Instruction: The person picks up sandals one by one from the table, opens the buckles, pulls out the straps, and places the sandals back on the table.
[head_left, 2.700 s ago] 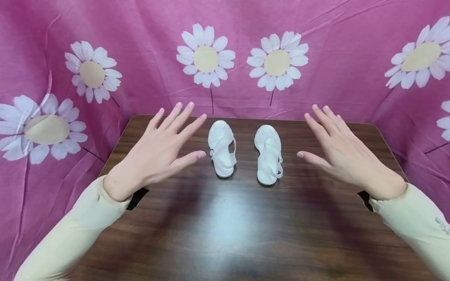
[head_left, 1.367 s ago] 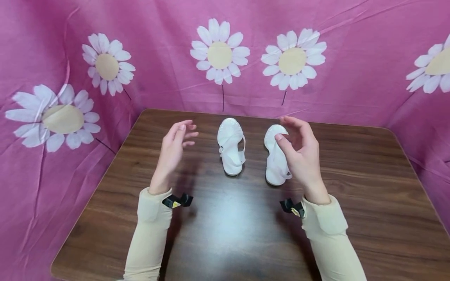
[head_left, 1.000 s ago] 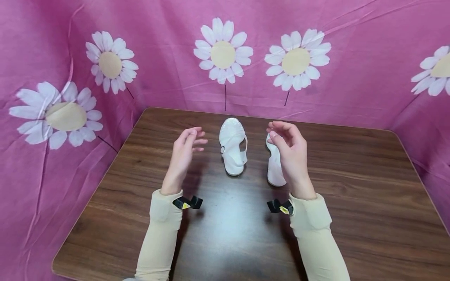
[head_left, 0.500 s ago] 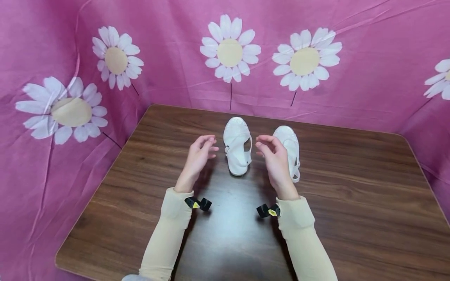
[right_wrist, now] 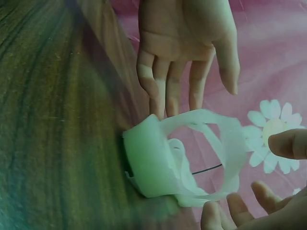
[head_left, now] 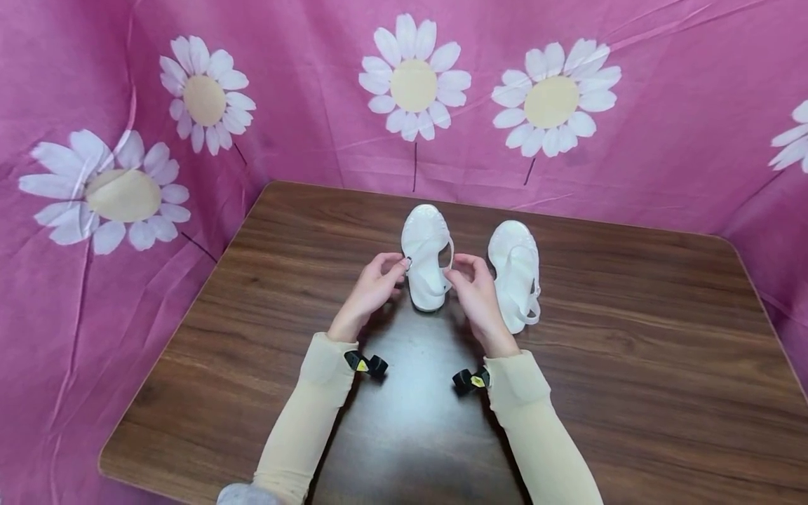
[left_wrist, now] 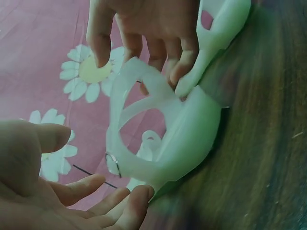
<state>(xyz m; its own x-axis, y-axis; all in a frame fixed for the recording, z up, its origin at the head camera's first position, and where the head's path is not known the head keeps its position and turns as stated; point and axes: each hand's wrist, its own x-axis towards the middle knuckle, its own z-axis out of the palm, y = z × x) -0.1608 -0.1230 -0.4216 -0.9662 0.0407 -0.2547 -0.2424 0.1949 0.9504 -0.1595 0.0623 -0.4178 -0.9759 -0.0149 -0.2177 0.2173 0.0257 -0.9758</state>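
Note:
Two white strappy sandals stand on the brown table, toes toward the back. My hands flank the left sandal (head_left: 424, 242). My left hand (head_left: 376, 286) is at its buckle side, with fingertips right at the lower edge and the thumb apart from it in the left wrist view. On the opposite side my right hand (head_left: 475, 291) has loosely bent fingers; in the right wrist view its fingertips (right_wrist: 211, 213) are close to the sandal's straps (right_wrist: 232, 139). Neither hand is closed round the sandal. The right sandal (head_left: 514, 259) stands just right of my right hand.
The wood-grain table (head_left: 631, 337) extends on both sides and in front of the hands. A pink cloth (head_left: 303, 91) printed with white daisies hangs behind its far edge. Each wrist wears a small black camera mount (head_left: 369, 365).
Both hands, first spread wide apart, have come inward to either side of the left sandal. The right hand has passed over the right sandal. Both sandals remain standing; the head view has shifted a little.

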